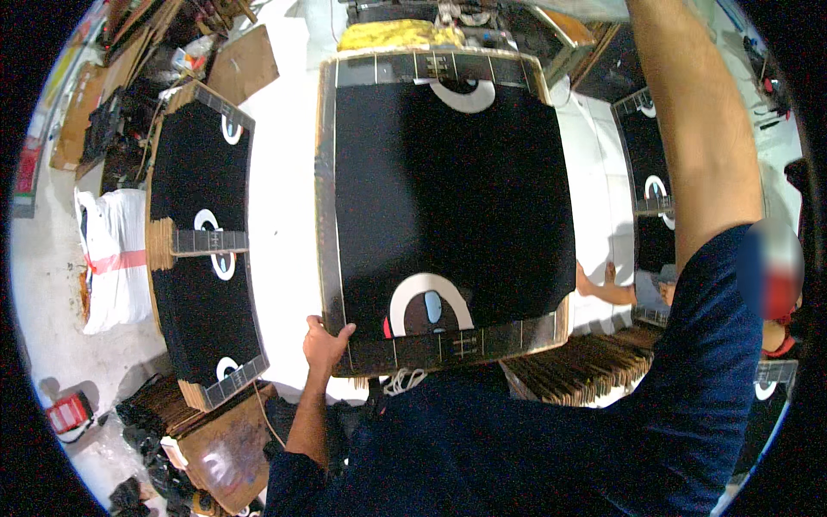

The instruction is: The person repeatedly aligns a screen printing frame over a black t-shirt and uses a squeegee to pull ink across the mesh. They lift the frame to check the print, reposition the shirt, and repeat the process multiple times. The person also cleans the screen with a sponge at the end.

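In front of me lies a large board with dark, line-marked borders. Black fabric covers its middle, printed with white-ringed, eye-like shapes at the far and near ends. My left hand grips the board's near left corner, thumb over the border and fingers at the outer edge. My right arm stretches forward along the right side and leaves the picture at the top, so the right hand is out of sight. A pale, see-through sheet-like thing shows at the top edge beside that arm.
Similar black-covered boards stand at left and more at right. Stacked brown sheets lie near right. A white bundle and a red box sit far left. Yellow cloth lies beyond. Another person's bare limb shows at right.
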Available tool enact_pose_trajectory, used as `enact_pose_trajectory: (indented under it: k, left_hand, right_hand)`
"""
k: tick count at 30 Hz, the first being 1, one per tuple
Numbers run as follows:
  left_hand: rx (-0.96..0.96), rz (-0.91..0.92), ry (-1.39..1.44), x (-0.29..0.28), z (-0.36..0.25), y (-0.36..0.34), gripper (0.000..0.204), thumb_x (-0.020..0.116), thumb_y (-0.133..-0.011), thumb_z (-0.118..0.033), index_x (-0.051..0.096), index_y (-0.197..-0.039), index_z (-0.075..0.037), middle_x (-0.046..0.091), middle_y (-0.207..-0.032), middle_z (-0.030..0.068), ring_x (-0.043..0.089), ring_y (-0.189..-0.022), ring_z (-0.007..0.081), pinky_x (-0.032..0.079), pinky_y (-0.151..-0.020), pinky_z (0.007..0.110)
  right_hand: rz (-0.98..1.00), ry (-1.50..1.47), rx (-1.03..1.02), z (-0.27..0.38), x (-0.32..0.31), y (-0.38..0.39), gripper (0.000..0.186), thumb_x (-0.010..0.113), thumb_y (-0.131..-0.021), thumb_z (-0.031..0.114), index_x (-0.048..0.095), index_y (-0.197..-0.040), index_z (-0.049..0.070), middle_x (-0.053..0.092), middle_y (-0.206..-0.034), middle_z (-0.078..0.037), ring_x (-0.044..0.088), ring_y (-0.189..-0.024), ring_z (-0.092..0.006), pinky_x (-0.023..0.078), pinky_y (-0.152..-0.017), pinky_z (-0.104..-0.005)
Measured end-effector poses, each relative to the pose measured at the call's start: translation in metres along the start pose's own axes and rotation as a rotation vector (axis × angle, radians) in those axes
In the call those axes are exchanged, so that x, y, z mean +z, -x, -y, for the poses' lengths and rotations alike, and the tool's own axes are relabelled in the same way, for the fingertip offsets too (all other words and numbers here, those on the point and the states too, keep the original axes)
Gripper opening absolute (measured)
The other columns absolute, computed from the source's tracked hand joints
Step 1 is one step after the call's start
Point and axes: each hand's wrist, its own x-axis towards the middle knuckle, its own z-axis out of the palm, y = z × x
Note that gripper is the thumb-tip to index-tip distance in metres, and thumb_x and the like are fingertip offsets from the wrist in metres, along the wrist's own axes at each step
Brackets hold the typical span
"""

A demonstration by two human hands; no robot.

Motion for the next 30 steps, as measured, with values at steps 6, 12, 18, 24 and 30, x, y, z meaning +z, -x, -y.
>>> enact_pose_trajectory:
  k: [6, 12, 18, 24, 30]
  left_hand:
    - [0.028, 0.124, 0.013, 0.005, 0.009, -0.019, 0.087, 0.089, -0.071, -0.057, 0.052, -0.123, 0.002, 0.063, -0.119, 0.0224, 0.066, -0.107, 0.0395, 0.054, -0.089, 0.049]
    - [0.201, -0.077, 0.001, -0.049, -0.076, -0.048, 0.101, 0.084, -0.076, -0.056, 0.046, -0.147, 0.004, 0.057, -0.140, 0.0269, 0.056, -0.129, 0.0432, 0.045, -0.107, 0.054]
    - [0.493, 0.354, 1.688, -0.118, -0.290, -0.066, 0.081, 0.056, -0.102, -0.057, 0.041, -0.148, 0.007, 0.056, -0.144, 0.0240, 0.052, -0.138, 0.0355, 0.039, -0.118, 0.053]
    - [-0.355, 0.397, 1.959, -0.059, -0.329, -0.077, 0.079, 0.040, -0.099, -0.068, 0.045, -0.150, -0.008, 0.049, -0.146, 0.0177, 0.050, -0.129, 0.0334, 0.038, -0.112, 0.055]
    - [-0.336, -0.066, 1.125, 0.054, -0.267, -0.105, 0.075, 0.065, -0.096, -0.050, 0.043, -0.144, 0.003, 0.056, -0.129, 0.0193, 0.060, -0.113, 0.0321, 0.045, -0.106, 0.047]
  right_hand:
    - [0.025, -0.055, 0.103, 0.019, -0.014, 0.030, 0.038, 0.075, -0.087, 0.028, 0.071, -0.124, 0.018, 0.075, -0.114, -0.014, 0.071, -0.107, -0.0336, 0.054, -0.096, -0.0438]
    - [-0.152, -0.105, 0.017, 0.009, -0.012, 0.101, 0.028, 0.080, -0.082, 0.020, 0.074, -0.108, 0.011, 0.073, -0.100, -0.019, 0.068, -0.098, -0.0421, 0.053, -0.087, -0.0481]
    - [-0.190, -0.115, -0.138, -0.014, 0.004, 0.238, 0.027, 0.068, -0.084, 0.014, 0.075, -0.110, 0.018, 0.074, -0.110, -0.004, 0.065, -0.108, -0.0291, 0.045, -0.100, -0.0459]
    - [-0.049, -0.168, -0.078, -0.012, 0.018, 0.386, 0.031, 0.068, -0.084, 0.013, 0.072, -0.115, 0.017, 0.070, -0.104, -0.003, 0.062, -0.109, -0.0262, 0.037, -0.104, -0.0456]
    - [0.416, -0.042, -0.059, -0.058, 0.107, 0.384, 0.043, 0.076, -0.071, 0.009, 0.070, -0.112, 0.019, 0.068, -0.105, -0.002, 0.061, -0.108, -0.0262, 0.039, -0.101, -0.0437]
